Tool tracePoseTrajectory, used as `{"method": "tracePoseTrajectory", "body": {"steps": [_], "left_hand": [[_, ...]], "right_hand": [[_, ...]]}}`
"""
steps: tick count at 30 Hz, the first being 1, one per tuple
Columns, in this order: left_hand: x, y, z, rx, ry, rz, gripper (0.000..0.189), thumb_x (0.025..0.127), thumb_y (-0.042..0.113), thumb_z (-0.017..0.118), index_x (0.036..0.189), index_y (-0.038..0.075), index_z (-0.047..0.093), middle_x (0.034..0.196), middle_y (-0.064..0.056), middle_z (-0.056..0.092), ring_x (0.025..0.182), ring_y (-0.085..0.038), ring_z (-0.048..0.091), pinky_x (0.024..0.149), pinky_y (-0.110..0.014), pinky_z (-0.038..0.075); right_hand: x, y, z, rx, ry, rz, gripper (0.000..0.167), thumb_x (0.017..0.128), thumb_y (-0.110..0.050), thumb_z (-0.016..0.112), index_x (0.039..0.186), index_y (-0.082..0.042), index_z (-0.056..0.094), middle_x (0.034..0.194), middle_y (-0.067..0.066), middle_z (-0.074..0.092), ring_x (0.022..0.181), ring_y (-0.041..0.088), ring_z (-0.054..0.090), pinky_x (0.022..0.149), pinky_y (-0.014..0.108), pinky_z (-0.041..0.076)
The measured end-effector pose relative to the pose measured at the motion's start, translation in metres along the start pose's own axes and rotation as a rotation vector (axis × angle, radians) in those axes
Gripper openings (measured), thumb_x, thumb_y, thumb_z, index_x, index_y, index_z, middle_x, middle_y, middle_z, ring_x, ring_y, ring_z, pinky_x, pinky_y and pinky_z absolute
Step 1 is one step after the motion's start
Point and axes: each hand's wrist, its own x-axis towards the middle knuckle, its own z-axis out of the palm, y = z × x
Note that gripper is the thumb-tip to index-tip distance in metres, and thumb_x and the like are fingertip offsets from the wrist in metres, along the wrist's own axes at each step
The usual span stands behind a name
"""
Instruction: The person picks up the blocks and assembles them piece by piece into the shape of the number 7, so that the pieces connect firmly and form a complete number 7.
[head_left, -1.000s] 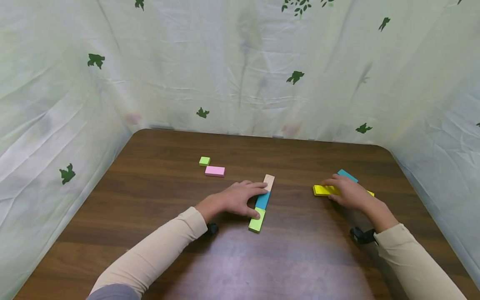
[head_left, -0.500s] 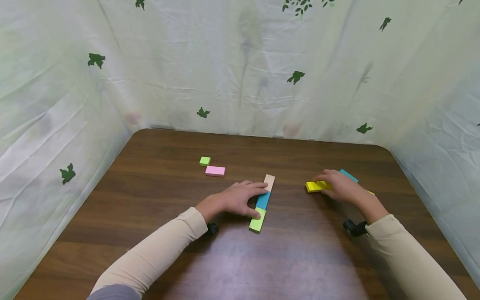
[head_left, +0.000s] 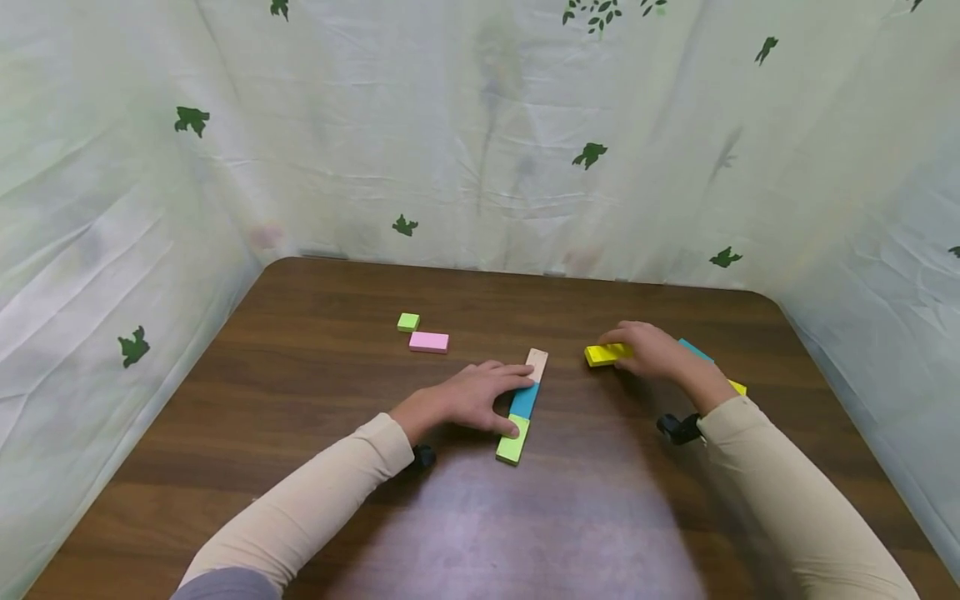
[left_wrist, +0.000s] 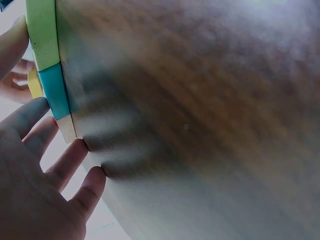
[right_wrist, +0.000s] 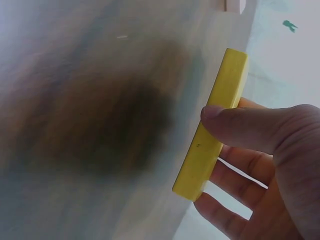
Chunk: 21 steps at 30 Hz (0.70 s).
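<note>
In the head view, a plain wood block (head_left: 537, 363), a blue block (head_left: 523, 402) and a lime green block (head_left: 513, 446) lie end to end in a slanting row. My left hand (head_left: 472, 398) rests at the row's left side, its thumb on the green block and fingertips by the blue and wood ones. The left wrist view shows those fingers spread and nearly straight. To the right, my right hand (head_left: 654, 352) pinches a long yellow block (right_wrist: 207, 135) between thumb and fingers, just over the table. Its far end is hidden behind the hand in the head view.
A pink block (head_left: 429, 342) and a small lime green block (head_left: 408, 322) lie back left. Another blue block (head_left: 695, 349) and a second yellow block (head_left: 738, 387) lie by my right forearm, partly covered. White curtain (head_left: 480, 167) surrounds the brown table (head_left: 337, 292).
My right hand has carried the yellow block left and slightly away from me, leaving the second yellow block behind. The left hand has stayed in place on the row.
</note>
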Motion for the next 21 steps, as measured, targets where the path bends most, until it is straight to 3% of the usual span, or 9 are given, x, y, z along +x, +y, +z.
{"method": "tracePoseTrajectory", "body": {"steps": [14,21], "left_hand": [[-0.001,-0.003,0.003,-0.013,-0.004,-0.017,0.075,0.087,0.048,0.07,0.152,0.025,0.041,0.165,0.008,0.026,0.147,-0.026,0.031,0.116,-0.05,0.031],[0.001,-0.004,0.004,-0.009,-0.007,-0.019,0.076,0.087,0.05,0.069,0.153,0.027,0.039,0.165,0.01,0.025,0.148,-0.024,0.03,0.116,-0.05,0.03]], "right_hand": [[0.033,-0.009,0.0,-0.019,-0.066,0.043,0.038,0.088,0.0,0.067,0.125,-0.006,0.068,0.12,0.018,0.065,0.108,0.035,0.059,0.096,0.051,0.05],[0.046,-0.007,0.005,0.013,-0.081,0.104,0.039,0.089,0.0,0.065,0.128,-0.006,0.066,0.129,0.02,0.063,0.119,0.04,0.056,0.103,0.055,0.046]]}}
